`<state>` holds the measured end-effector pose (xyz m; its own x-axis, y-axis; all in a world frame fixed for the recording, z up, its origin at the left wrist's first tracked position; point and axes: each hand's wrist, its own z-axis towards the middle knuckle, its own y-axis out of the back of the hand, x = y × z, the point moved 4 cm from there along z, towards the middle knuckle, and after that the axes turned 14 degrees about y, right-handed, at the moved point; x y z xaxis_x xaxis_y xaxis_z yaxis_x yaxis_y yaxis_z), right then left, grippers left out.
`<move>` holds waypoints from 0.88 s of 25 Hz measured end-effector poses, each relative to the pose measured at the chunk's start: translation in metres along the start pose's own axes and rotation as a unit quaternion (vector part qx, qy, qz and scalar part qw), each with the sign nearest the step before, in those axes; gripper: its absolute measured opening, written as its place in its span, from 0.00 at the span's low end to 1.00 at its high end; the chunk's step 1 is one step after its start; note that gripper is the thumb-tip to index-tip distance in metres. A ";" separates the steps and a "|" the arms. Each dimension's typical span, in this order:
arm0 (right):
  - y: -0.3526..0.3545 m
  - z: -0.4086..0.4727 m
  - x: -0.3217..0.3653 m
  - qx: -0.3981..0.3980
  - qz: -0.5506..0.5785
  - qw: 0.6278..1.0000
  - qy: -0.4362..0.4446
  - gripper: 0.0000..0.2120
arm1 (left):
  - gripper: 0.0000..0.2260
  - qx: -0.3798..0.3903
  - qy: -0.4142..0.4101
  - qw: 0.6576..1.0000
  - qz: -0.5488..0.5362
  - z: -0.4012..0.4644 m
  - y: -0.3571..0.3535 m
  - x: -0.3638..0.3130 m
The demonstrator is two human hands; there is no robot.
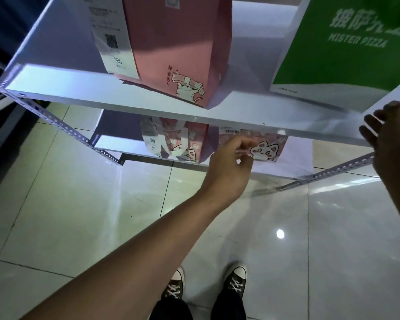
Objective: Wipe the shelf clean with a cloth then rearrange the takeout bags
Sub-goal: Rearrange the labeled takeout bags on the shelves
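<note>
Nearest the camera, two dark canvas sneakers with white laces stand on the glossy pale tiled floor. Above them the bare left arm stretches forward, and the left hand reaches under the upper board to the lower white shelf board, its fingers curled and pinching the front edge of the pink cat-printed paper takeout bag on the right. Just left of it, touching or nearly so, stands a second pink cat-printed bag with white handles and a receipt stuck on. The right hand is at the right end of the upper white shelf board, fingers spread and loose, holding nothing. On that upper board stand a tall plain pink paper bag with a cat drawing and a long white receipt, and, well apart to its right, a green and white "MISTER PIZZA" bag. Four bags in all, two on each of the two boards, which are carried by perforated grey metal angle rails.
</note>
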<state>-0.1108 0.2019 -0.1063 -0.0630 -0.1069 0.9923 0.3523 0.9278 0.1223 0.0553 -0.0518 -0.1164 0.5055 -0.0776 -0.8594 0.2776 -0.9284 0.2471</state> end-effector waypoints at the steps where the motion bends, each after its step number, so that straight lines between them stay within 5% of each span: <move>1: -0.001 -0.011 0.001 -0.004 -0.012 1.000 0.006 0.13 | 0.14 0.003 0.003 1.000 0.001 -0.001 0.005 0.003; 10: -0.027 -0.130 -0.044 0.044 -0.108 0.990 0.079 0.11 | 0.16 0.002 0.029 0.999 0.022 -0.008 0.055 0.063; 22: -0.076 -0.204 -0.107 0.166 -0.115 0.978 0.048 0.09 | 0.16 -0.034 0.074 0.996 0.037 -0.003 0.088 0.115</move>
<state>0.0598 0.0700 -0.2179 -0.0112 -0.3449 0.9386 0.0151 0.9385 0.3450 0.1408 -0.1416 -0.1923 0.6394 -0.0855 -0.7641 0.2879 -0.8949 0.3410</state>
